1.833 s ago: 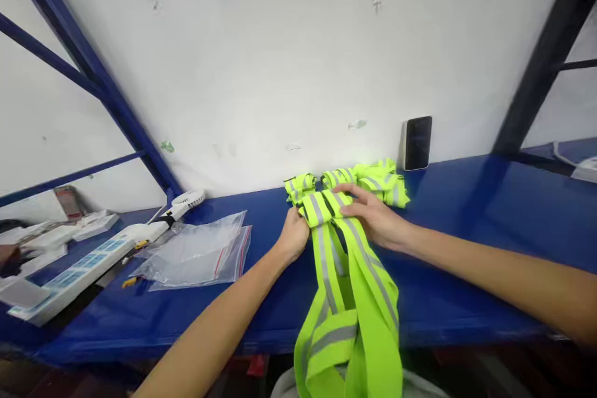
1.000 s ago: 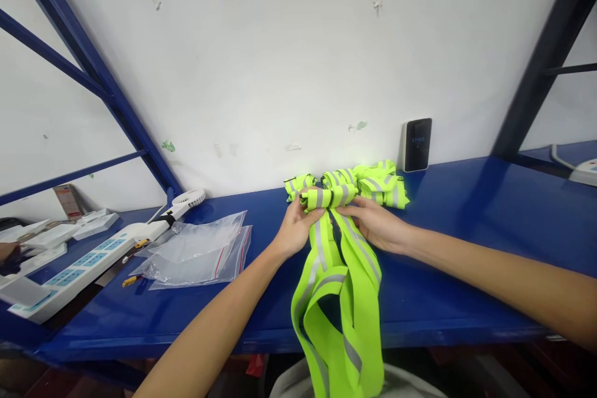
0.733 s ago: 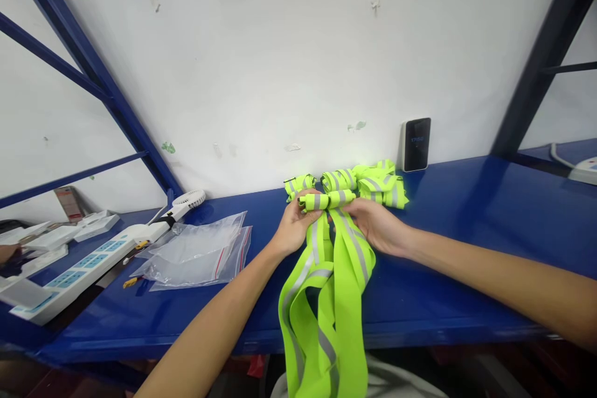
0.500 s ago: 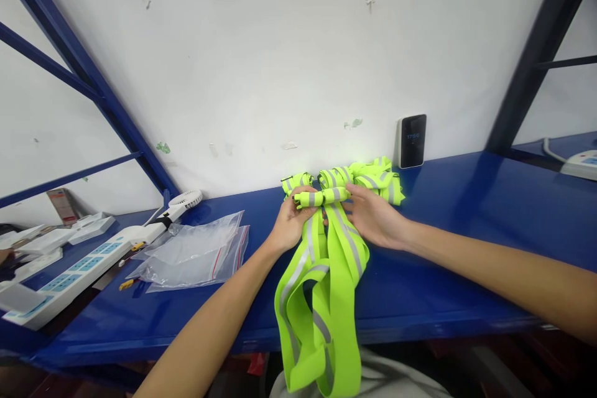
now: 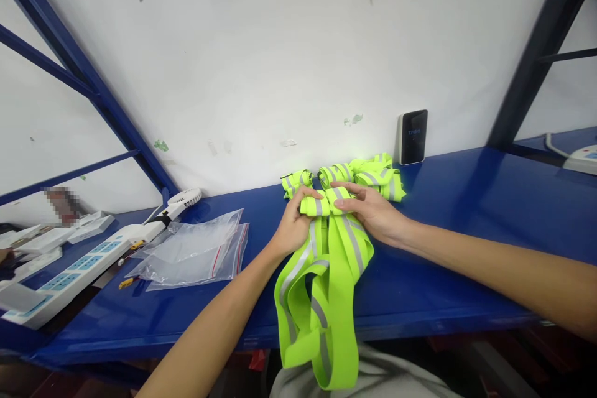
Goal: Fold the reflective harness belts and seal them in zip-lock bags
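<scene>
A neon-yellow reflective strap (image 5: 342, 298) with grey stripes is gathered at its upper end into a folded roll. My left hand (image 5: 295, 222) grips the left end of that roll, thumb in front. On the roll's right end my right hand (image 5: 370, 208) is closed, with its thumb across the front and fingers behind. Long loops of the strap hang down over the table's front edge toward my lap. Just behind my hands lie a small rolled strap bundle (image 5: 296, 181) and a larger heap of folded straps (image 5: 380, 175).
Clear zip bags (image 5: 196, 249) lie on the blue table (image 5: 448, 217) to the left. Beyond them are a white power strip (image 5: 79, 270) and a small white fan (image 5: 185, 198). A black-fronted device (image 5: 413, 137) stands against the wall at the right.
My right hand has shifted its grip, and its thumb now crosses the front of the roll. The roll looks thicker and sits slightly lower; the left hand stays nearly in place.
</scene>
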The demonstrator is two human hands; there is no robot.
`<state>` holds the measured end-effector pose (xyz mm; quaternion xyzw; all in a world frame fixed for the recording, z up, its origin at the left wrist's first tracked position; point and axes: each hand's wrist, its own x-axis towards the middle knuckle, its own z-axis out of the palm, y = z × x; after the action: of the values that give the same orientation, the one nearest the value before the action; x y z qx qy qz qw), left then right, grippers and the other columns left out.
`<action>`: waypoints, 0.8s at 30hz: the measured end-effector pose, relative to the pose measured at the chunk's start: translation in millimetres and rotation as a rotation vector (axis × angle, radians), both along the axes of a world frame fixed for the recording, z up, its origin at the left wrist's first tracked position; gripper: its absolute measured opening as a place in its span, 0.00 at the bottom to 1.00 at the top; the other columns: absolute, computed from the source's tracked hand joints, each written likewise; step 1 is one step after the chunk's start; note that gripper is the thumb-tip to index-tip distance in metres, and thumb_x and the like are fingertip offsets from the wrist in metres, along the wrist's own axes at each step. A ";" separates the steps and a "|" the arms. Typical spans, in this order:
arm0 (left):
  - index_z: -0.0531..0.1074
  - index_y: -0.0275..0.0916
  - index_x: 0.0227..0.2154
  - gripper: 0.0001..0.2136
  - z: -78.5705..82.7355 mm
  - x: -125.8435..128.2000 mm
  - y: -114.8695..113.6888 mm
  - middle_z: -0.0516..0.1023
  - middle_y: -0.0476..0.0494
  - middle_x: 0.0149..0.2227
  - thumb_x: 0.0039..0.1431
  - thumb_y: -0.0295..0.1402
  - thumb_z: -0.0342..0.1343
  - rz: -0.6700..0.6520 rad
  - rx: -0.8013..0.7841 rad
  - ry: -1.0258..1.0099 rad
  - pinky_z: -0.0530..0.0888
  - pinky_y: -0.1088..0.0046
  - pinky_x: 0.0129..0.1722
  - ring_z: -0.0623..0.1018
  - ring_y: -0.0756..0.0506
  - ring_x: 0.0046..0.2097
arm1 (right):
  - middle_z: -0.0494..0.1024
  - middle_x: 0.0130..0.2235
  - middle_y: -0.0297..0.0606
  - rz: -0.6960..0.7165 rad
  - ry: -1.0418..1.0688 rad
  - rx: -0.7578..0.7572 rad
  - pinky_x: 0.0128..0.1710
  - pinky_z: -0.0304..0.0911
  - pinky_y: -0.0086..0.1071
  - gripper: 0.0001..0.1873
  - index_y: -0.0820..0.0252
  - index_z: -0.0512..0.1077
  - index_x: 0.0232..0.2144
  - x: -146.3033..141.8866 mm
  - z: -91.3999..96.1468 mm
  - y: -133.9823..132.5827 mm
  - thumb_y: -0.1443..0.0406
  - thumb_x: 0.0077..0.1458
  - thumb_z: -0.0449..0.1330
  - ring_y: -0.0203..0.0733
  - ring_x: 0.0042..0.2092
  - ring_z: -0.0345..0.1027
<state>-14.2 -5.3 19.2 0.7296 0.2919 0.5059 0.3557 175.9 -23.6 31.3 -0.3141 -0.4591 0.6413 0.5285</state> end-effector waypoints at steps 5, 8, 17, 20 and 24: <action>0.64 0.45 0.45 0.17 4.9 -4.1 -11.6 0.70 0.48 0.40 0.53 0.31 0.60 -0.197 -0.191 0.008 0.69 0.73 0.37 0.71 0.46 0.38 | 0.79 0.35 0.33 -0.016 -0.010 0.046 0.40 0.72 0.31 0.38 0.54 0.68 0.56 2.4 1.7 0.4 0.72 0.41 0.71 0.38 0.36 0.75; 0.63 0.45 0.47 0.19 2.7 0.5 -12.6 0.71 0.45 0.43 0.54 0.36 0.62 -0.174 -0.212 -0.044 0.71 0.69 0.40 0.74 0.44 0.41 | 0.79 0.39 0.34 -0.035 -0.022 0.020 0.43 0.73 0.33 0.43 0.52 0.66 0.58 5.5 4.0 4.8 0.75 0.39 0.70 0.40 0.40 0.75; 0.66 0.38 0.52 0.32 -7.9 7.6 4.4 0.78 0.36 0.47 0.44 0.33 0.70 -0.136 -0.412 -0.277 0.75 0.56 0.47 0.79 0.35 0.47 | 0.79 0.49 0.41 -0.017 -0.021 0.035 0.51 0.71 0.39 0.36 0.57 0.67 0.53 1.7 6.2 5.6 0.76 0.40 0.70 0.45 0.47 0.75; 0.70 0.37 0.48 0.26 -10.4 6.3 5.5 0.79 0.35 0.47 0.45 0.34 0.70 -0.156 -0.444 -0.282 0.75 0.54 0.48 0.80 0.35 0.47 | 0.77 0.53 0.43 -0.062 -0.026 0.014 0.53 0.70 0.39 0.43 0.56 0.63 0.58 -1.5 4.5 2.4 0.74 0.40 0.71 0.48 0.54 0.71; 0.70 0.39 0.51 0.25 -13.0 8.5 3.3 0.78 0.36 0.50 0.50 0.35 0.67 -0.173 -0.391 -0.274 0.73 0.53 0.52 0.78 0.35 0.50 | 0.66 0.62 0.44 -0.106 -0.043 -0.013 0.57 0.66 0.38 0.48 0.54 0.57 0.63 -1.1 3.2 -0.1 0.73 0.41 0.71 0.49 0.62 0.61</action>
<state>-5.8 -2.0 6.2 0.5936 0.2696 0.5018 0.5685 174.8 -23.7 34.4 -0.3551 -0.4491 0.6082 0.5498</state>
